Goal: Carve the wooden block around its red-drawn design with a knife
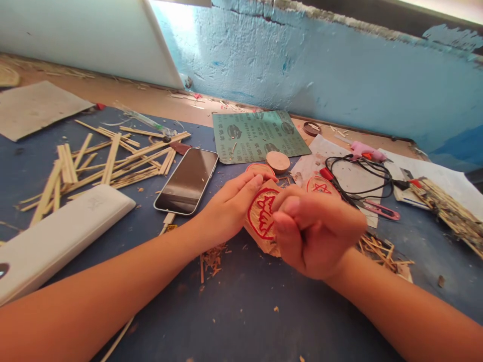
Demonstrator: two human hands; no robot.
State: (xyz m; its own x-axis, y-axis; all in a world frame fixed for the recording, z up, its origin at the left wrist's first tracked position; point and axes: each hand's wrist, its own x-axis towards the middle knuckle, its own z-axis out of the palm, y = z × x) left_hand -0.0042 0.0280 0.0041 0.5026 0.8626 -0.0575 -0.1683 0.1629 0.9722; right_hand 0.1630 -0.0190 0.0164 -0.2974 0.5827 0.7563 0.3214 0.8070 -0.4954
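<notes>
On the worktop (234,322), a white power bank (68,239) lies leftmost, then pale sticks (109,160) and my phone (187,181). My left hand (228,206), fingers together, holds the left edge of the red-marked tan piece (259,218); my right hand (320,231) curls over its right side, contents hidden, I cannot tell what. Beyond lies a pink glue gun (367,151).

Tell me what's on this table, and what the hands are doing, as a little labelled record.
Left hand: touching the red-marked piece
Right hand: curled, partly hiding that piece; any contents unseen
Beyond the hands: green printed sheet, plain disc
To the left: phone, thin sticks, white oblong device
To the right: star-marked disc, pink tool
Surface: dark blue tabletop
</notes>
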